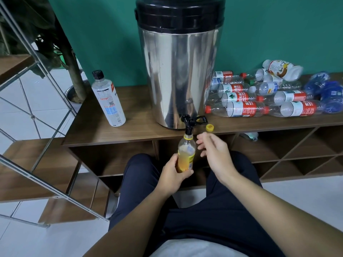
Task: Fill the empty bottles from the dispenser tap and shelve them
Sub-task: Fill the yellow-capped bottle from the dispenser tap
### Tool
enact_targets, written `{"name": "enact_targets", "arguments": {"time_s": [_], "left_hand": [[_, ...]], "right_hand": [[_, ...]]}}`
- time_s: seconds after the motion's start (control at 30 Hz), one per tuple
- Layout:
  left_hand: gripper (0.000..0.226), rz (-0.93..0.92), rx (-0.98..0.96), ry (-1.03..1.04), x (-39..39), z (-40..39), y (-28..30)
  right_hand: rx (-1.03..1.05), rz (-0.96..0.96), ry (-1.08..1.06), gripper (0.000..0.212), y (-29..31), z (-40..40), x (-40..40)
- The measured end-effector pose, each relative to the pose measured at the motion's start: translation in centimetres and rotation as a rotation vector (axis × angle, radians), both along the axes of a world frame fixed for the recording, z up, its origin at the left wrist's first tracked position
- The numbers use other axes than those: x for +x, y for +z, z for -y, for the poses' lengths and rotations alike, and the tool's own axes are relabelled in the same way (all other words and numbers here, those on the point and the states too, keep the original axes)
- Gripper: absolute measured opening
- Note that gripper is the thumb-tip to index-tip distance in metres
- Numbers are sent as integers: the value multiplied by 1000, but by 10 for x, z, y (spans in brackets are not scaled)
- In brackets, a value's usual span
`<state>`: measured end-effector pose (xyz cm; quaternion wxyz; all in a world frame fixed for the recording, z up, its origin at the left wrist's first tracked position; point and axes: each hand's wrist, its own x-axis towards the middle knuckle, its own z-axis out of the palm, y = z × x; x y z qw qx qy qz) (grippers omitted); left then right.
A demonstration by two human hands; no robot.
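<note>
A steel dispenser (pixel 178 75) with a black lid stands on the wooden shelf top (pixel 130 130). Its black tap (pixel 189 123) juts over the front edge. My left hand (pixel 170 175) grips a yellow-labelled bottle (pixel 186 153) from below, holding its open neck right under the spout. My right hand (pixel 213 153) hovers just right of the bottle with relaxed fingers, holding nothing. The bottle's yellow cap (pixel 209 127) lies on the shelf top beside the tap. A pile of empty bottles (pixel 259 97) lies to the right of the dispenser.
A capped clear bottle (pixel 108 99) with a white label stands left of the dispenser. Open shelf compartments (pixel 297 154) sit below the top, one bottle lying in the upper right one. A metal-railed wooden stair (pixel 37 164) is at the left. My knees are close to the shelf.
</note>
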<state>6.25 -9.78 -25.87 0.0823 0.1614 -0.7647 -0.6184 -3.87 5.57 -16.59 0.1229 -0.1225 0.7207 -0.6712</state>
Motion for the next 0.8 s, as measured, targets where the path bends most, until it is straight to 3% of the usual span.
{"name": "enact_targets", "arguments": {"time_s": [0.1,0.27,0.4,0.8], "left_hand": [[60,-3,-9,-2,1,0,1],[57,-21,0,-18,4,-3,3],[56,-9,38,-16,6,-7,5],[63,7,39,-59,14,-9,8]], "right_hand": [[86,-58,70,18,-27,-1,16],[149,-150,148,31,-52,-4,24],[114,-69,249,29,-67,-14,28],[25,18,258,27,-63,-19,32]]}}
